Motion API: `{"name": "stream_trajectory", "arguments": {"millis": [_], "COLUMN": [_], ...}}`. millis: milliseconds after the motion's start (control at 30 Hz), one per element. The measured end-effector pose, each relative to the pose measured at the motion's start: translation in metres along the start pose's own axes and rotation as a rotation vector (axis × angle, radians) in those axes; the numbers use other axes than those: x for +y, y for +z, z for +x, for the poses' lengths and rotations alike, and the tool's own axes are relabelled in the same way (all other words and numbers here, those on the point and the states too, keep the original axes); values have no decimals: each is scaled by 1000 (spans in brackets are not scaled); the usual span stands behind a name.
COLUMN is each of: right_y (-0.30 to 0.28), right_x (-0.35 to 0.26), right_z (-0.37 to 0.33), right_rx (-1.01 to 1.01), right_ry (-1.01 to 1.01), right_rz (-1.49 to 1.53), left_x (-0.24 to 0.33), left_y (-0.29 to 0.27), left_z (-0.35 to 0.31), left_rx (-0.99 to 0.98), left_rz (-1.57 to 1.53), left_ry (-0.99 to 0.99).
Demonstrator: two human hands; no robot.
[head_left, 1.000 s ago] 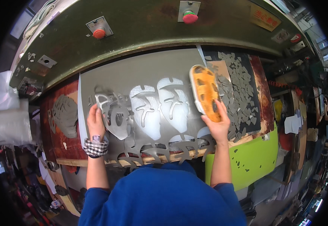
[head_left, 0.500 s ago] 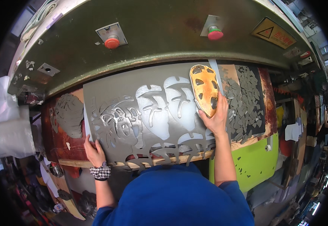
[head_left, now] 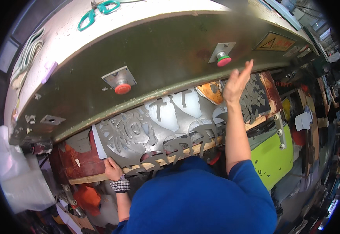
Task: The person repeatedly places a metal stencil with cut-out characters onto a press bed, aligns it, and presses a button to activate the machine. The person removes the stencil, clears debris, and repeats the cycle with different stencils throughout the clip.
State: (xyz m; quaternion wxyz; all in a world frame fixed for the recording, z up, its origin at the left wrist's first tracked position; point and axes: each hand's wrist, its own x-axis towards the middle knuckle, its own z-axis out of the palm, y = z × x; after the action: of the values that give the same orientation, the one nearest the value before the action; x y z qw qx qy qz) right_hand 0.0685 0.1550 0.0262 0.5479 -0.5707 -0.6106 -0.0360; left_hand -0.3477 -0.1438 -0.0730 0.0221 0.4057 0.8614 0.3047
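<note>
You are keeping your left hand [head_left: 113,169] at the lower left corner of the grey sheet [head_left: 181,123], its fingers partly curled; whether they are gripping cannot be told. You are raising your right hand [head_left: 237,85], fingers extended and empty, right of frame centre, near the pink push-button [head_left: 224,61]. The sheet is spanning mid-frame; the orange die [head_left: 207,93] is lying at its upper right, partly hidden by the green beam [head_left: 158,62].
</note>
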Motion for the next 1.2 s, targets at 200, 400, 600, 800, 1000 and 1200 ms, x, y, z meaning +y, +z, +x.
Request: {"name": "stream_trajectory", "arguments": {"millis": [200, 400, 600, 800, 1000, 1200], "right_y": [47, 36, -38, -39, -107, -113], "right_x": [-35, -12, 38, 54, 29, 19], "right_z": [21, 2, -71, -111, -148, -128], "right_rx": [-47, -178, -345, -286, -119, -239], "right_ry": [100, 9, 663, 722, 285, 266], "right_rz": [-113, -114, -331, -270, 74, -141], "left_x": [15, 15, 0, -52, -108, -96], "left_y": [25, 22, 32, 47, 50, 21], "left_z": [65, 85, 84, 84, 78, 57], "left_rx": [-1, -38, 9, -10, 120, 244], "left_rz": [39, 110, -66, -94, -172, -17], "left_ry": [32, 52, 88, 126, 83, 4]}}
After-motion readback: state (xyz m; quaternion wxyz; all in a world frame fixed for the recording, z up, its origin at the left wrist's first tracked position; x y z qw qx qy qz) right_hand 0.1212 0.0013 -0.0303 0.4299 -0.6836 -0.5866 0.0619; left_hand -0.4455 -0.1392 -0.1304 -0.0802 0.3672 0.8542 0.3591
